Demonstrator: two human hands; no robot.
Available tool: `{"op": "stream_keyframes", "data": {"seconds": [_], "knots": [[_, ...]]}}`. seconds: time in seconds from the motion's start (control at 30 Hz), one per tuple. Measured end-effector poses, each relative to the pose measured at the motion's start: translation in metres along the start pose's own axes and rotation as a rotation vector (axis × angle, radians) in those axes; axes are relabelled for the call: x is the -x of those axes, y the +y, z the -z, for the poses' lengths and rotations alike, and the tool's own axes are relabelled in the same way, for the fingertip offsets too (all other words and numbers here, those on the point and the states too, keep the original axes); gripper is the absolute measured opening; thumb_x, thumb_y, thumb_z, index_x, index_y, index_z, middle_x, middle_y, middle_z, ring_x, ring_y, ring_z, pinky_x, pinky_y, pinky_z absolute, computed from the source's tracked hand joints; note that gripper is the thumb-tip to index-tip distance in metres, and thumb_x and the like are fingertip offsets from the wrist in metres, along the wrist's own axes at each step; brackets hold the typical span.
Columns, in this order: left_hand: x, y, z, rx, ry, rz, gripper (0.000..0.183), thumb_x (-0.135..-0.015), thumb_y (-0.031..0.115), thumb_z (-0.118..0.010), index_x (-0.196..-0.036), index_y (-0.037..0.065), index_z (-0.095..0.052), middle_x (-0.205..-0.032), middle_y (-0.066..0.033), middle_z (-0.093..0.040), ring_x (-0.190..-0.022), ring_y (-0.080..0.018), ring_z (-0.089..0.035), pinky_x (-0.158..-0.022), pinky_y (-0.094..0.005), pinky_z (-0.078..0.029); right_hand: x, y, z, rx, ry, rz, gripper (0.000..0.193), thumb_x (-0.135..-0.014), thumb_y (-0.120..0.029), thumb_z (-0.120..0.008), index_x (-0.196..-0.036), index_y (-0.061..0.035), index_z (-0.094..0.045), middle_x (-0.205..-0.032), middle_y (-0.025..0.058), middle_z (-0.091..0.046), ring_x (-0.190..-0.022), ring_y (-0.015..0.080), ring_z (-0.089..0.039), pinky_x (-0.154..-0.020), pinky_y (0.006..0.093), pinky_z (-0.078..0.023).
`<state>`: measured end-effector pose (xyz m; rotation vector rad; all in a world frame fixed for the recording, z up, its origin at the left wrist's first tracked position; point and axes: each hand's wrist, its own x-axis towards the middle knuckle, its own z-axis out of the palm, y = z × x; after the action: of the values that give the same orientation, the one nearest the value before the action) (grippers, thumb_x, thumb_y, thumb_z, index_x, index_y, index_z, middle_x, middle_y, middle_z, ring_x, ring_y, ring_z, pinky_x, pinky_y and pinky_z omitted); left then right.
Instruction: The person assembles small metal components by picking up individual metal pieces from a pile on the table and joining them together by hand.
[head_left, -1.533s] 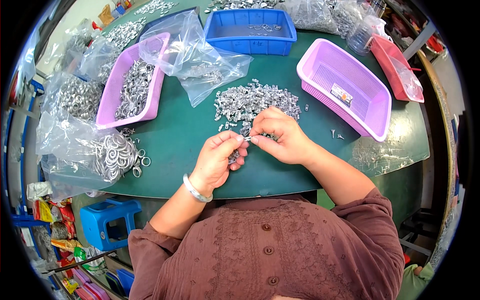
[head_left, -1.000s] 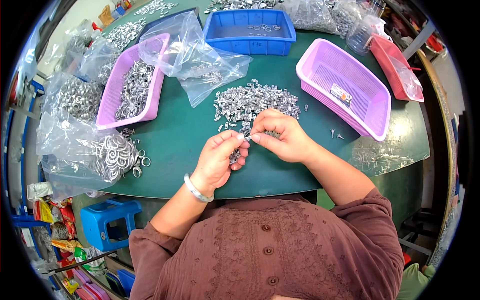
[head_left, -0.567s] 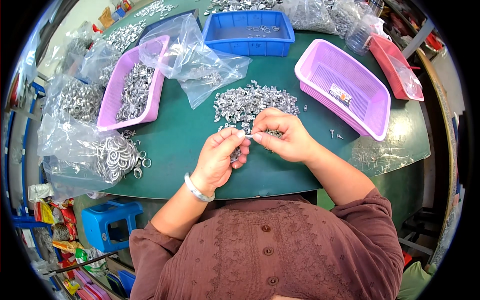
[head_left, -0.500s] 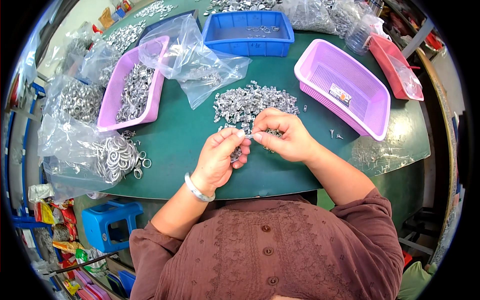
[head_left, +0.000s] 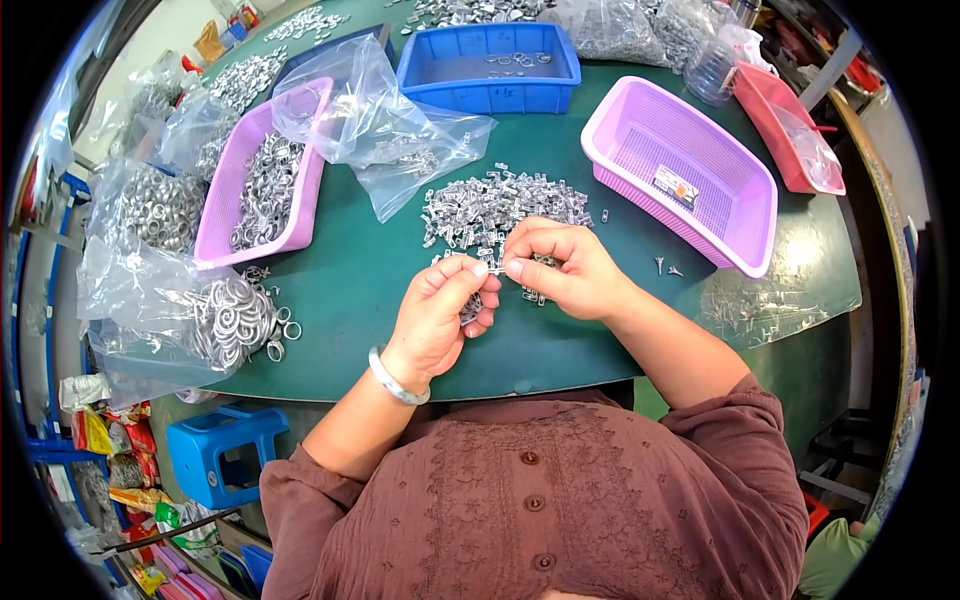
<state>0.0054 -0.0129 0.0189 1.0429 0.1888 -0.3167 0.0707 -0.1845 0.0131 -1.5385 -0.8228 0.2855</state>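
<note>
Between the fingertips of my two hands is a small silver metal piece (head_left: 495,270), mostly covered by the fingers. My left hand (head_left: 440,305), with a pale bangle on its wrist, pinches one end, and more small metal pieces (head_left: 470,308) lie in its curled fingers. My right hand (head_left: 565,268) pinches the other end between thumb and forefinger. Just beyond both hands spreads a heap of small rectangular metal pieces (head_left: 505,205) on the green table (head_left: 370,330). A few similar pieces lie partly hidden beneath my right hand.
Left stand a purple basket (head_left: 313,185) of metal parts and a plastic bag (head_left: 130,290) spilling rings. Behind the heap are a clear bag (head_left: 400,135) and a blue tray (head_left: 490,98) with some rings. At right are another purple basket (head_left: 740,255) and a red basket (head_left: 765,125).
The view has shifted slightly. Both hands keep the same pinch at nearly the same place, with only a slight shift of the right fingers.
</note>
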Motion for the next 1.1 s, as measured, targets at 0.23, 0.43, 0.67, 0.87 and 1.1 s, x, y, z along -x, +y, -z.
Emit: {"op": "stream_keyframes", "data": {"seconds": [0.23,0.43,0.67,0.87,1.1], "knots": [[0.0009,-0.0009,-0.0004,-0.007,0.019,-0.011,0.013,-0.085,0.017,-0.053,-0.077,0.007,-0.056,-0.068,-0.0029,-0.056,-0.052,-0.01,-0.048,-0.044,-0.0197,-0.035,0.0004,-0.0005,0.0001,-0.003,0.001,-0.002,0.011,-0.082,-0.009,-0.055,-0.079,0.0006,-0.059,-0.084,0.0036,-0.054,-0.074,0.0089,-0.049,-0.064,0.0225,-0.04],[0.0005,-0.0017,-0.0004,-0.028,0.023,-0.041,0.011,-0.085,0.015,-0.052,-0.078,0.006,-0.056,-0.069,-0.0031,-0.055,-0.053,-0.0098,-0.048,-0.044,-0.0194,-0.035,-0.0002,-0.0008,0.001,0.038,0.007,0.037,0.007,-0.079,-0.007,-0.057,-0.078,0.0002,-0.059,-0.082,0.0043,-0.055,-0.075,0.0109,-0.051,-0.068,0.0243,-0.041],[0.0004,-0.002,0.0007,-0.039,0.006,-0.058,0.01,-0.084,0.012,-0.052,-0.08,0.005,-0.056,-0.069,-0.0032,-0.055,-0.054,-0.0096,-0.047,-0.045,-0.0194,-0.034,0.0001,-0.0017,0.001,0.052,0.015,0.05,0.005,-0.077,-0.005,-0.059,-0.079,-0.0006,-0.06,-0.082,0.0049,-0.056,-0.076,0.012,-0.052,-0.068,0.025,-0.042],[0.0018,-0.0025,0.0016,-0.048,-0.003,-0.072,0.01,-0.084,0.011,-0.052,-0.081,0.004,-0.057,-0.069,-0.003,-0.055,-0.054,-0.0094,-0.047,-0.044,-0.0195,-0.034,0.0007,-0.0021,0.0009,0.073,0.017,0.071,0.006,-0.075,-0.005,-0.06,-0.08,-0.0011,-0.06,-0.082,0.0052,-0.056,-0.076,0.0124,-0.052,-0.069,0.0252,-0.042],[0.0009,-0.0025,0.0018,-0.026,0.007,-0.08,0.011,-0.085,0.013,-0.052,-0.082,0.004,-0.057,-0.069,-0.0026,-0.055,-0.055,-0.0087,-0.047,-0.045,-0.0191,-0.034,0.0,-0.0001,0.0015,0.175,0.039,0.147,0.007,-0.073,-0.004,-0.062,-0.08,-0.0021,-0.06,-0.082,0.0058,-0.056,-0.078,0.0142,-0.054,-0.071,0.0264,-0.042]]}}
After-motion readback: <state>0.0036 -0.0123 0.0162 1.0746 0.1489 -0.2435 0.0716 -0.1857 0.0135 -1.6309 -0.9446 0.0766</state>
